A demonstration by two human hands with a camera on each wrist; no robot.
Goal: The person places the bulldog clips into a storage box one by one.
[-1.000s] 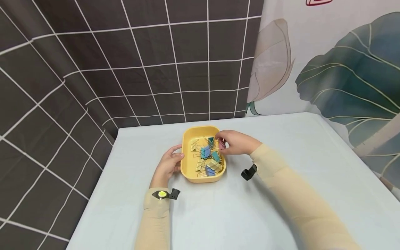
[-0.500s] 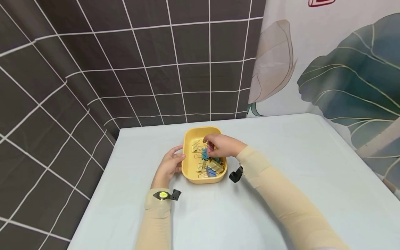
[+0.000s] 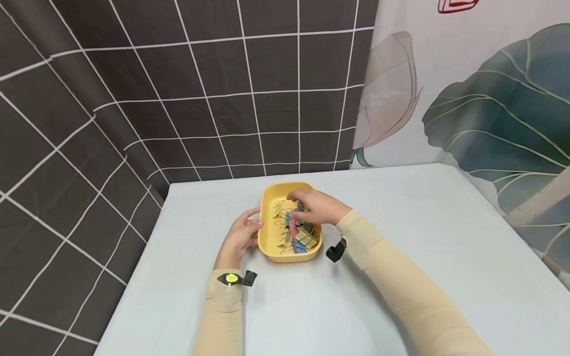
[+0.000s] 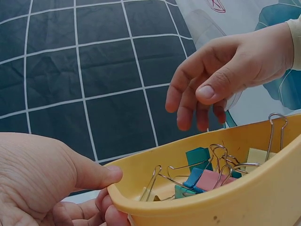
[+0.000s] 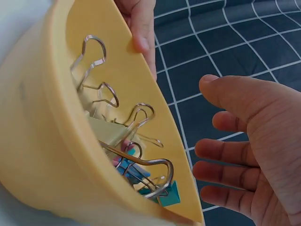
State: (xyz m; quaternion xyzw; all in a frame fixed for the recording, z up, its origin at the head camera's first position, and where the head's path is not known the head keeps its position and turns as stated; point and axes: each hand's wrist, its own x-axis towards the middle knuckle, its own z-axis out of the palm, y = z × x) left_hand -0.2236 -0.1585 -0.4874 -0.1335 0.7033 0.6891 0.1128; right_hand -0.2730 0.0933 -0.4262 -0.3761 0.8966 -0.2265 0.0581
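Note:
A yellow plastic tray point(image 3: 268, 242) with rounded corners stands on the table, holding several binder clips. My left hand point(image 3: 240, 235) grips its left side; in the left wrist view the thumb lies at the rim point(image 4: 141, 207) and the fingers curl beneath it. Above the tray hovers my right hand point(image 3: 321, 207), fingers loosely spread, nothing between them. A pink binder clip point(image 4: 212, 180) lies among the others, just under that hand. Around it are a teal clip point(image 4: 198, 158), a blue clip point(image 3: 299, 245) and a pale yellow clip point(image 3: 306, 238). Some clips are partly hidden by the right hand.
A white cloth covers the table point(image 3: 356, 306). Behind and to the left hangs a dark curtain point(image 3: 213, 64) with a white grid. At the back right is a white cloth with a large leaf print point(image 3: 503, 113).
My right hand moved left from the tray's right rim over its middle, carrying the pink binder clip, then let it go onto the other clips. The left hand kept its place.

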